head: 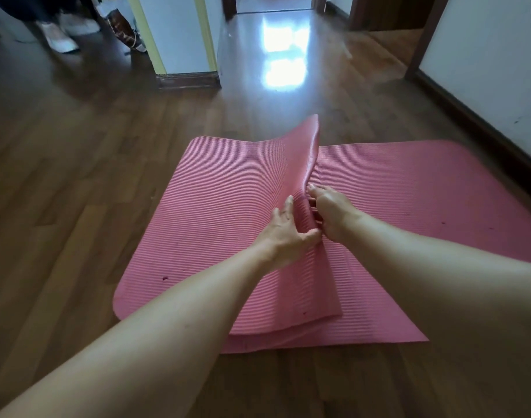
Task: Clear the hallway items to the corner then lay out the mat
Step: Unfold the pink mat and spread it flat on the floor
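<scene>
Pink ribbed foam mat (228,188) on the wood floor (77,182), top layer folded over; left hand (284,230) and right hand (330,212) pinch its raised edge between closed fingers, likely to peel the fold open flat.

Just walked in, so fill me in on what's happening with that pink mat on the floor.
A person is bent over the pink mat on the wooden hallway floor, unfolding it. The left hand and right hand both pinch a raised fold running up the mat's middle. The right part lies flat; the left part is doubled over, so it isn't fully laid out yet. White shoes sit by the far left corner.
</scene>
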